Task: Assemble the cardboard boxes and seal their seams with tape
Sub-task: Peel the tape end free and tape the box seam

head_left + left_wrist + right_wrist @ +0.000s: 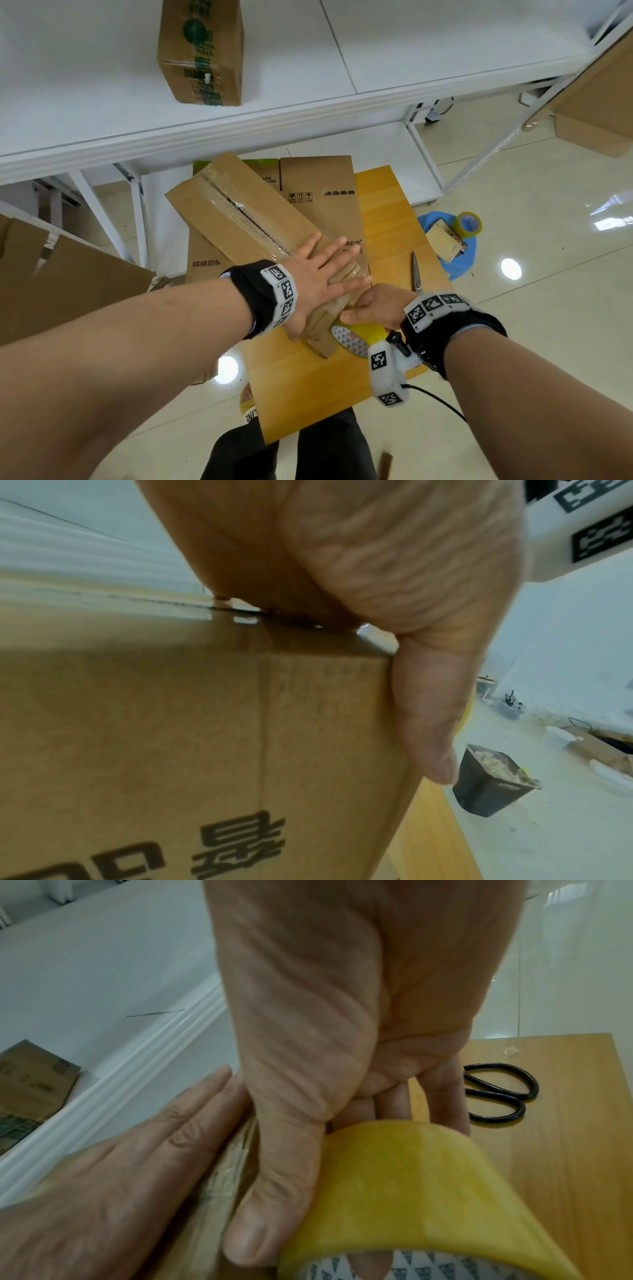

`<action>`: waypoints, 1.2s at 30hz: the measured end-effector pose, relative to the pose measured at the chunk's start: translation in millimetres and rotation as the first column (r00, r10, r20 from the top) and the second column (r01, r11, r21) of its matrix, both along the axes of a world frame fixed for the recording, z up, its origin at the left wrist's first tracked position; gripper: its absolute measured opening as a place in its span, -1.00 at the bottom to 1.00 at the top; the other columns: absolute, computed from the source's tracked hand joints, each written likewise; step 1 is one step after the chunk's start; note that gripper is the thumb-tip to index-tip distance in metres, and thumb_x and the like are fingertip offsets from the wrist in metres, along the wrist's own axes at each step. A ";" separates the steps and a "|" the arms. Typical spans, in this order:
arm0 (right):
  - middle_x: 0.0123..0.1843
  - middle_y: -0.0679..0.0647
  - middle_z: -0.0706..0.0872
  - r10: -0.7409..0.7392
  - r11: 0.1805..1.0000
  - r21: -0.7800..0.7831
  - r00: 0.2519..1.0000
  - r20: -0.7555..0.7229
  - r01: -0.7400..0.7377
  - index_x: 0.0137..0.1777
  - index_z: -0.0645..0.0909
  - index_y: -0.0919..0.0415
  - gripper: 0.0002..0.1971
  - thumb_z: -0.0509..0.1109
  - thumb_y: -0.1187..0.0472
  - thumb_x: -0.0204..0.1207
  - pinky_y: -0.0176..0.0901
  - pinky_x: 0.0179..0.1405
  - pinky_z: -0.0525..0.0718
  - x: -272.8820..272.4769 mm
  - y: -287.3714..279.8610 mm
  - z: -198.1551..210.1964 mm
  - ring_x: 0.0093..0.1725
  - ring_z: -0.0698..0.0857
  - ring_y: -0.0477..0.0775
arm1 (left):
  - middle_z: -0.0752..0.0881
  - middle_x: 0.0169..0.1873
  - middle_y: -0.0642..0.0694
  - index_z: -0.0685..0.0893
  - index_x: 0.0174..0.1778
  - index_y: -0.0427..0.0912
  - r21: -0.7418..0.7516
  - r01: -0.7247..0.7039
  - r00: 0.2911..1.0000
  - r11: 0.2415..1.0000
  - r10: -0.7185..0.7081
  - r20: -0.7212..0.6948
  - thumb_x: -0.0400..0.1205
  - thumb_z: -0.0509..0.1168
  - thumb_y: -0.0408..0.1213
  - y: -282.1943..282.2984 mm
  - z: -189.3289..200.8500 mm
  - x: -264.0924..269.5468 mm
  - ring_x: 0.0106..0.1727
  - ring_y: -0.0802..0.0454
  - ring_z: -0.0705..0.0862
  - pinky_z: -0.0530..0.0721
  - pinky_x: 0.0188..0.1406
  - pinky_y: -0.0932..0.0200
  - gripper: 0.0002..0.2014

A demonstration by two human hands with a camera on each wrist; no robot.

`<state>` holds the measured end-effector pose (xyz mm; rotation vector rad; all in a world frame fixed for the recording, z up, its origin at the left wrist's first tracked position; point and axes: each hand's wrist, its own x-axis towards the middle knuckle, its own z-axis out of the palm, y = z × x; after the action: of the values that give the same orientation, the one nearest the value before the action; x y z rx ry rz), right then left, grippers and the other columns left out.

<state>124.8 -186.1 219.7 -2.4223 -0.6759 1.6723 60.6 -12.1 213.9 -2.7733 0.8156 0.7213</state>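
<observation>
A long brown cardboard box (236,212) lies slanted on the small yellow wooden table (387,212), clear tape running along its top seam. My left hand (318,270) presses flat on the near end of that seam, fingers straight; in the left wrist view the thumb (431,718) hangs over the box (171,737) corner. My right hand (371,303) grips a yellow tape roll (356,337) at the box's near end, thumb (270,1204) on the roll (411,1191) and fingers through its core. Flattened boxes (322,195) lie beneath.
Black-handled scissors (417,274) (496,1093) lie on the table's right side. A blue stool (455,253) to the right carries a second tape roll (471,224). A white shelf unit (239,130) stands behind, with a taped box (200,51) on it. A black bin (489,780) sits on the floor.
</observation>
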 end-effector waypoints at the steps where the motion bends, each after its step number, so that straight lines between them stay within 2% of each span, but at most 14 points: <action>1: -0.21 -0.10 0.58 -0.015 1.000 -0.019 1.000 0.000 0.015 0.25 0.69 0.24 -0.43 0.35 -0.27 0.57 -0.30 -0.22 0.46 -0.3 0.0 0.7 -0.20 0.54 -0.14 | -0.54 0.56 -0.30 -0.67 0.47 0.19 0.004 -0.006 1.000 1.000 0.006 -0.006 0.17 0.52 0.17 -0.5 1.7 -0.2 0.57 -0.33 -0.53 -0.32 0.45 -0.53 0.44; 2: -0.17 -0.12 0.59 -0.024 0.999 -0.041 1.000 -0.008 0.023 0.37 0.63 0.26 -0.36 0.37 -0.28 0.56 -0.30 -0.16 0.48 0.5 -0.1 3.2 -0.15 0.56 -0.15 | -0.47 0.59 -0.30 -0.66 0.48 0.20 0.001 -0.010 1.000 1.000 0.010 -0.009 0.19 0.50 0.10 -0.9 4.7 -0.3 0.59 -0.33 -0.48 -0.31 0.46 -0.52 0.41; 5: 0.30 0.04 0.64 -0.007 0.996 -0.086 0.999 -0.043 0.003 0.61 0.44 0.23 -0.19 0.39 -0.31 0.52 -0.22 0.17 0.46 9.3 2.1 20.2 0.27 0.60 0.02 | -0.24 0.66 -0.27 -0.63 0.49 0.23 -0.046 -0.035 0.999 0.998 0.036 0.005 0.19 0.48 0.05 0.8 18.5 1.6 0.65 -0.31 -0.28 -0.25 0.49 -0.49 0.38; 7: 0.52 0.08 0.56 0.054 0.992 -0.110 0.998 -0.036 -0.058 0.60 0.44 0.16 -0.20 0.36 -0.36 0.50 -0.15 0.28 0.41 19.0 7.2 42.1 0.46 0.53 0.09 | -0.11 0.65 -0.24 -0.62 0.50 0.23 -0.078 -0.061 0.997 0.995 0.064 0.034 0.15 0.50 0.13 4.8 32.4 5.6 0.65 -0.31 -0.15 -0.21 0.51 -0.48 0.41; 9: 0.55 0.06 0.53 0.119 0.982 -0.147 0.993 -0.010 -0.119 0.55 0.50 0.09 -0.26 0.33 -0.38 0.51 -0.08 0.35 0.38 31.6 15.2 66.4 0.52 0.49 0.11 | -0.01 0.63 -0.24 -0.61 0.51 0.23 -0.117 -0.104 0.992 0.988 0.111 0.057 0.09 0.50 0.23 10.1 47.9 9.5 0.62 -0.33 -0.03 -0.17 0.52 -0.47 0.45; 11: 0.52 0.03 0.55 0.099 0.985 -0.142 0.995 0.026 -0.095 0.49 0.57 0.08 -0.25 0.40 -0.40 0.42 -0.09 0.33 0.38 49.8 24.6 90.8 0.50 0.50 0.12 | 0.08 0.59 -0.25 -0.59 0.52 0.21 -0.176 -0.157 0.981 0.972 0.173 0.082 0.04 0.49 0.31 16.1 65.8 14.0 0.58 -0.31 0.07 -0.11 0.53 -0.45 0.48; 14: 0.53 0.11 0.58 -0.031 0.996 -0.077 0.994 0.109 0.039 0.47 0.60 0.11 0.15 0.52 -0.62 -0.07 0.07 0.46 0.48 73.9 36.1 129.6 0.44 0.58 0.16 | 0.12 0.54 -0.15 -0.59 0.53 0.18 -0.265 -0.262 0.950 0.928 0.296 0.100 0.03 0.52 0.33 27.2 99.8 22.7 0.55 -0.22 0.14 -0.02 0.57 -0.35 0.51; 15: 0.50 0.14 0.60 -0.083 0.996 -0.019 0.989 0.126 0.086 0.43 0.61 0.16 0.12 0.54 -0.59 -0.05 0.15 0.47 0.52 79.7 39.7 144.8 0.39 0.61 0.18 | 0.12 0.53 -0.12 -0.58 0.54 0.18 -0.298 -0.296 0.936 0.907 0.338 0.100 0.03 0.53 0.33 31.8 111.2 25.9 0.54 -0.20 0.15 0.03 0.57 -0.30 0.51; 17: 0.34 0.19 0.70 -0.207 0.974 0.120 0.970 0.130 0.192 0.25 0.68 0.25 -0.24 0.59 -0.35 0.25 0.20 0.44 0.57 89.4 47.1 175.2 0.25 0.67 0.19 | 0.12 0.54 -0.10 -0.55 0.55 0.18 -0.388 -0.358 0.906 0.849 0.417 0.075 0.05 0.55 0.31 42.4 133.0 31.1 0.53 -0.17 0.17 0.13 0.56 -0.24 0.51; 21: -0.11 0.15 0.85 -0.266 0.935 0.279 0.954 0.140 0.219 -0.05 0.83 0.25 -0.26 0.57 -0.46 0.12 0.30 0.39 0.62 95.7 57.4 226.0 0.04 0.79 0.29 | 0.13 0.53 -0.10 -0.52 0.57 0.19 -0.591 -0.448 0.847 0.671 0.529 -0.041 0.12 0.62 0.18 65.1 154.6 33.3 0.51 -0.16 0.19 0.26 0.54 -0.15 0.49; 25: -0.10 0.09 0.88 -0.317 0.874 0.441 0.927 0.202 0.203 -0.02 0.82 0.16 -0.53 0.45 -0.28 0.49 0.23 0.32 0.65 89.6 70.8 244.3 0.00 0.84 0.06 | 0.19 0.45 -0.09 -0.53 0.54 0.31 -0.746 -0.480 0.784 0.462 0.607 -0.128 0.15 0.67 0.06 73.3 154.7 27.4 0.50 -0.10 0.19 0.27 0.52 -0.17 0.48; 29: -0.11 0.14 0.87 -0.321 0.856 0.476 0.930 0.181 0.203 0.05 0.80 0.25 -0.50 0.45 -0.24 0.51 0.20 0.24 0.72 84.1 86.3 246.2 0.01 0.85 0.13 | 0.16 0.47 -0.06 -0.56 0.50 0.36 -0.791 -0.478 0.758 0.381 0.634 -0.153 0.15 0.68 0.05 75.2 135.5 24.6 0.52 -0.07 0.20 0.31 0.50 -0.11 0.49; 32: -0.17 0.18 0.87 -0.373 0.831 0.485 0.919 0.123 0.273 0.08 0.78 0.32 -0.49 0.48 -0.19 0.51 -0.11 -0.14 0.81 81.7 101.1 230.2 -0.20 0.84 0.08 | 0.07 0.53 -0.06 -0.57 0.49 0.37 -0.780 -0.517 0.731 0.351 0.656 -0.189 0.12 0.68 0.08 80.6 104.0 23.0 0.55 -0.14 0.21 0.33 0.53 -0.14 0.51; 36: -0.29 0.08 0.84 -0.353 0.824 0.514 0.925 0.139 0.237 -0.23 0.78 0.28 -0.56 0.50 -0.16 0.51 -0.27 -0.30 0.67 63.8 117.9 183.4 -0.34 0.79 0.00 | -0.08 0.66 -0.07 -0.57 0.50 0.33 -0.731 -0.604 0.683 0.318 0.679 -0.268 0.05 0.70 0.11 97.2 51.7 16.1 0.64 -0.12 0.10 0.18 0.59 -0.16 0.56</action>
<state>188.6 -68.2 403.1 -2.2131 -0.6146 0.9626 76.7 85.1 265.6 -3.9835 -0.2020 0.3057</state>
